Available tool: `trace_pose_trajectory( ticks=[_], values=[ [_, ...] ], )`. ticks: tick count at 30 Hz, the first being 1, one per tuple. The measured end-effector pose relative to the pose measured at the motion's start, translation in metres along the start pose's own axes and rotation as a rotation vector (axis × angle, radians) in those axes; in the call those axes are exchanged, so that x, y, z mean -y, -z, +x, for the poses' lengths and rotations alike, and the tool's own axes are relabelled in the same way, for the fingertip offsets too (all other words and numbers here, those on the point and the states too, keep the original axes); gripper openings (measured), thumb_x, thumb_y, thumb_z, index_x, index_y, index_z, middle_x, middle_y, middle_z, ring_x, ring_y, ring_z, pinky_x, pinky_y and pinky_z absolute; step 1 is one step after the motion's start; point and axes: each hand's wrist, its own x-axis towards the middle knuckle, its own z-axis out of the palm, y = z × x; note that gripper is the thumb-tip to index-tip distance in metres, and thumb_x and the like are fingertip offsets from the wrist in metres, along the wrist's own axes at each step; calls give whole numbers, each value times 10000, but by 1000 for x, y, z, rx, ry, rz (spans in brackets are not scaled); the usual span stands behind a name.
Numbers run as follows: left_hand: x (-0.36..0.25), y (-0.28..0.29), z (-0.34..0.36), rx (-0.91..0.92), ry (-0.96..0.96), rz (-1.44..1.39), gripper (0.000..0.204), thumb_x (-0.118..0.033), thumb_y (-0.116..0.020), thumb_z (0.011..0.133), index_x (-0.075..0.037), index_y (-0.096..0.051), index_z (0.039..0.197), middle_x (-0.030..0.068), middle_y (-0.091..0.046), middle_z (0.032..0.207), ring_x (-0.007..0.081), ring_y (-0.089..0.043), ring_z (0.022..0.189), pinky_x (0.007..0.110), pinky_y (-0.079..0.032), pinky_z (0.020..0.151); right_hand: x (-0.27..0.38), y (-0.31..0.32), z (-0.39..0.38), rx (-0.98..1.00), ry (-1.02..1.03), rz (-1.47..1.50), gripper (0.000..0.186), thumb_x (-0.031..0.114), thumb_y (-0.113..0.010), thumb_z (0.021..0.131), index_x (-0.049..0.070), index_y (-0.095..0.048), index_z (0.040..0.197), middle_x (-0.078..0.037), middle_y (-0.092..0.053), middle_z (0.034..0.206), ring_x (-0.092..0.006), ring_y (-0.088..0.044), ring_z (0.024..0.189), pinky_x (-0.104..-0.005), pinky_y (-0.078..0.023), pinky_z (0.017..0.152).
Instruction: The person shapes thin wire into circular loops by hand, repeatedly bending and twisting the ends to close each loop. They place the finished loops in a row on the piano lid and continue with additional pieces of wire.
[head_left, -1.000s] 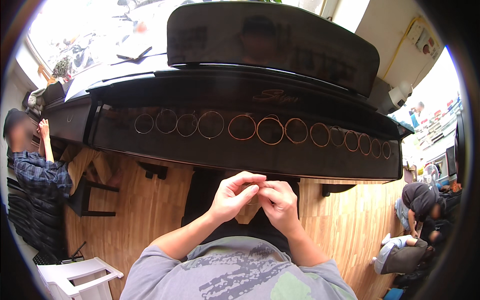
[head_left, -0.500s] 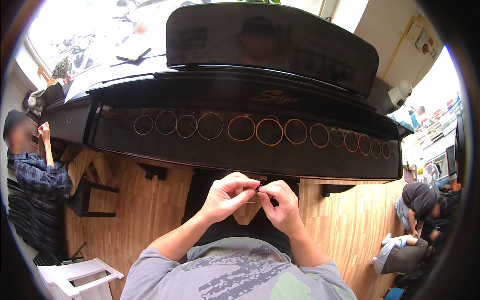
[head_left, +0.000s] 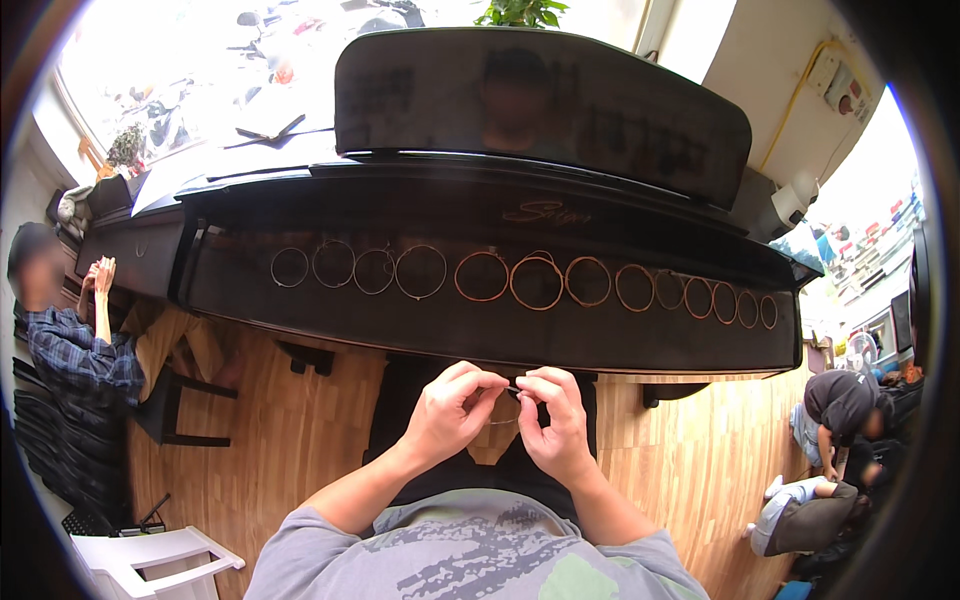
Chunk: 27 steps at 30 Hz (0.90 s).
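Observation:
My left hand (head_left: pixel 448 412) and my right hand (head_left: pixel 556 418) meet in front of my chest, near the front edge of the black piano (head_left: pixel 450 345). Both are closed in a fingertip pinch. A small dark piece (head_left: pixel 513 387) shows between the fingertips, too small to make out fully. Below it hangs a thin wire coil (head_left: pixel 503 421), partly hidden by my fingers. On the piano's closed lid lies a row of coiled strings: silvery coils (head_left: pixel 420 297) on the left and copper-coloured coils (head_left: pixel 482 299) from the middle to the right.
A black panel (head_left: pixel 540 110) stands up behind the lid. At the left, a person in a plaid shirt (head_left: pixel 80 350) sits on a black chair (head_left: pixel 185 410). White furniture (head_left: pixel 150 560) stands at the lower left. Two people (head_left: pixel 845 410) crouch at the right on the wooden floor (head_left: pixel 680 460).
The view has tilted up slightly, so the piano sits lower in it. My fingertips have drawn a little apart around the dark piece. The row of coils lies unchanged.

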Motion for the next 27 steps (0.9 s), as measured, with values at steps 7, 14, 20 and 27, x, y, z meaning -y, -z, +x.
trace_pose_trajectory(
  ticks=[7, 14, 20, 27],
  values=[
    [3, -1, 0, 53, 44, -190, 33, 19, -599, 858, -2, -623, 868, 65, -613, 867, 87, -620, 576, 211, -481, 489, -8, 9, 4, 34, -275, 223, 229, -35, -631, 834, 17, -634, 1057, -91, -611, 987, -155, -609, 837, -261, -495, 744],
    [2, 0, -4, 57, 216, -471, 81, 14, -609, 873, -4, -608, 952, 36, -579, 902, 34, -595, 617, 166, -444, 492, -9, 11, -3, 71, -443, 371, 95, 67, -612, 904, -10, -655, 942, -59, -650, 834, -123, -608, 767, -246, -486, 710],
    [-1, 2, -3, 90, 158, -333, 189, -4, -628, 873, -16, -583, 1057, -38, -543, 753, -17, -501, 605, 144, -385, 484, -11, 12, 1, -1, -470, 506, 156, 150, -578, 954, -2, -615, 951, -38, -641, 851, -96, -599, 805, -232, -485, 758],
    [-3, -4, 4, 91, 317, -509, 150, -122, -526, 964, -5, -619, 980, -30, -536, 668, 24, -486, 549, 198, -458, 523, -8, 16, 13, 5, -451, 673, 144, 128, -523, 973, -4, -579, 953, -64, -644, 855, -115, -613, 810, -259, -493, 763]
  ],
)
